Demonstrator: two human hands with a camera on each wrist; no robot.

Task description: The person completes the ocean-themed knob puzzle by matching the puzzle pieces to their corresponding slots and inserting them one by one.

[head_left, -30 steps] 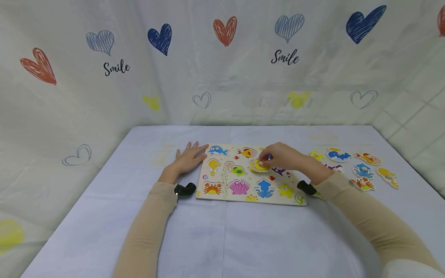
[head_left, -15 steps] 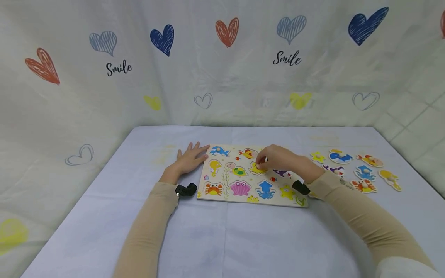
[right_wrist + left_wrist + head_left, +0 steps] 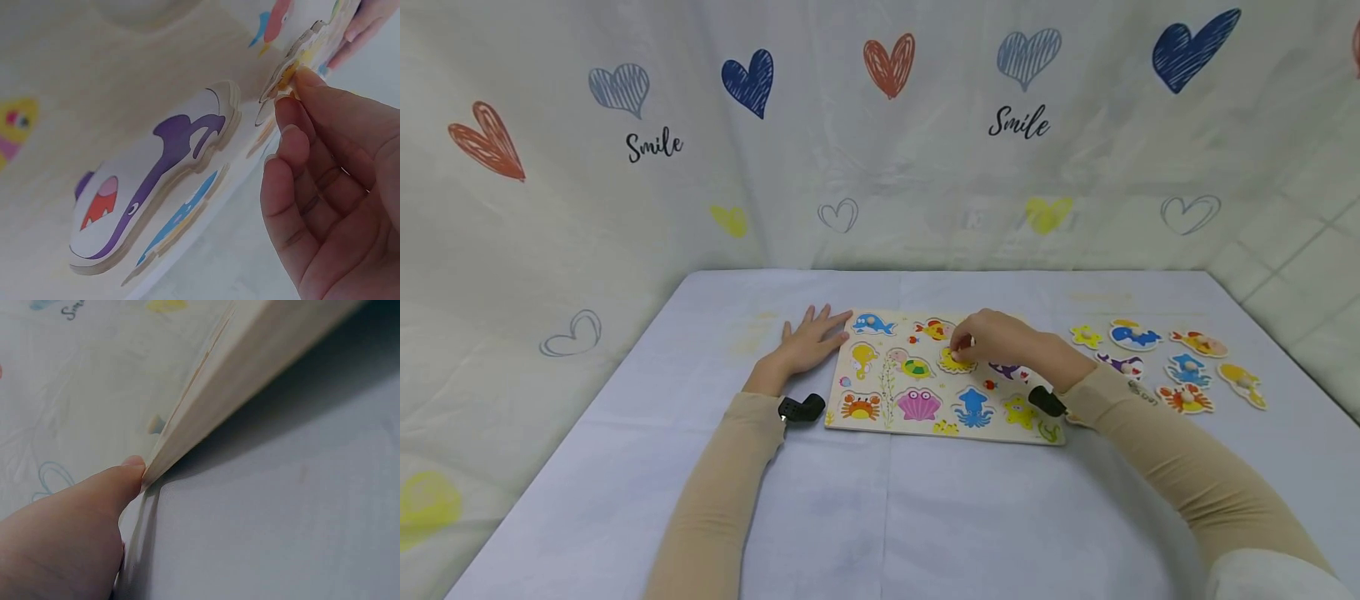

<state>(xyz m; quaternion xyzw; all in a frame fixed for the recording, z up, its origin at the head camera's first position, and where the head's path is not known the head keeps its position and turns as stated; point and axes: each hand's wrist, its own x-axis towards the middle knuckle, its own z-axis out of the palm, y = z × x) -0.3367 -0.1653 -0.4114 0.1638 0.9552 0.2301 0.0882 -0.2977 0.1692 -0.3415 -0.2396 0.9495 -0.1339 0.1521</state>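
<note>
A wooden puzzle board (image 3: 891, 429) printed with sea animals lies on the table. My right hand (image 3: 1003, 340) is over its upper right part, thumb and fingertips pinching a yellow spiky-edged puzzle piece (image 3: 953, 363). The right wrist view shows this yellow piece (image 3: 294, 65) close against the board, partly hidden by the fingers; whether it is fully seated I cannot tell. At the board's left edge, my left hand (image 3: 807, 343) rests with spread fingers, its fingertips touching the edge. Up close, the left thumb (image 3: 119, 481) meets the board's side (image 3: 219, 406).
Loose knobbed pieces lie right of the board, including a blue whale (image 3: 1135, 337), a blue squid (image 3: 1187, 371), a red crab (image 3: 1185, 399), a yellow seahorse (image 3: 1242, 384) and a yellow starfish (image 3: 1086, 337). A heart-printed curtain (image 3: 880, 167) hangs behind the table.
The yellow piece has shifted slightly and settled closer to the board under my right hand, its outline now lined up with the picture there. My left hand has stayed at the edge.
</note>
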